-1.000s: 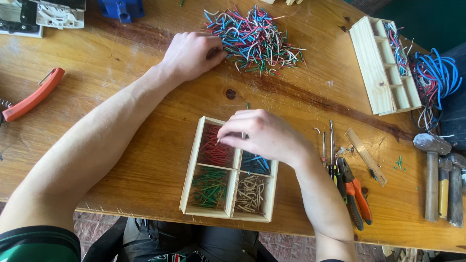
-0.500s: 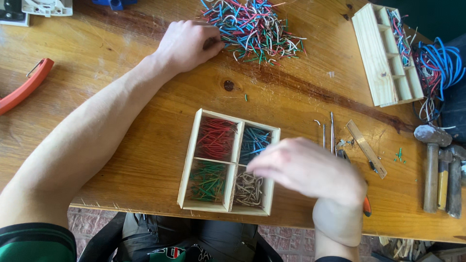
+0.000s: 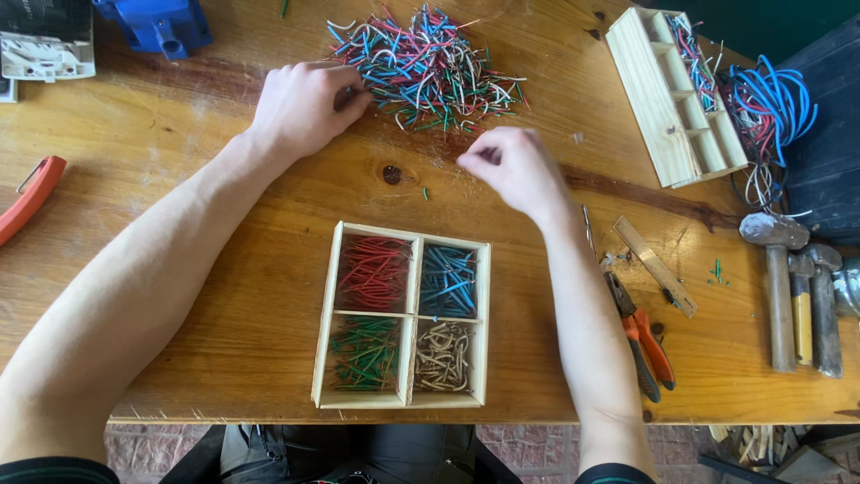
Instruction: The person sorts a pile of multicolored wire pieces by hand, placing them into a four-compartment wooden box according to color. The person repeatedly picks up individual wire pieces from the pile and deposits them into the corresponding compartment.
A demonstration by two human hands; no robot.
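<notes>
A pile of short wire pieces [image 3: 425, 67] in red, blue, green and white lies at the far middle of the wooden table. My left hand [image 3: 300, 106] rests at the pile's left edge, fingers curled against the wires. My right hand [image 3: 511, 166] hovers just below the pile, fingers loosely curled; nothing shows in it. Nearer to me sits a small wooden box [image 3: 403, 394] with four compartments: red pieces top left, blue top right, green bottom left, white bottom right.
A long wooden divided tray [image 3: 640, 76] with wires stands at the back right beside coiled blue cable [image 3: 775, 103]. Orange-handled pliers [image 3: 645, 345], a wooden strip [image 3: 654, 266] and hammers [image 3: 793, 296] lie right. An orange handle [image 3: 27, 197] lies left, a blue part [image 3: 157, 22] at back.
My right hand left the sorting box, swung past its right side, and rose up to just below the wire pile. My left hand stayed at the pile.
</notes>
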